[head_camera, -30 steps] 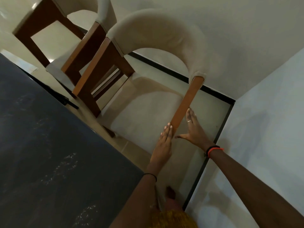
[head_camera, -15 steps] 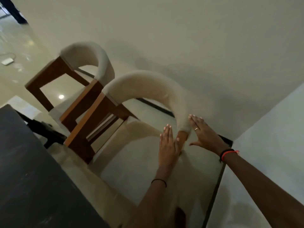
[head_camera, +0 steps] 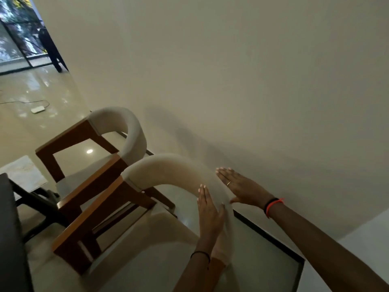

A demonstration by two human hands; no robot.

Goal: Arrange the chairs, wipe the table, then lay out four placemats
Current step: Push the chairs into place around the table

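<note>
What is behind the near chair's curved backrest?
The right hand lies flat against its outer side, with the plain wall and black skirting beyond. The backrest hides the floor just behind it.
</note>
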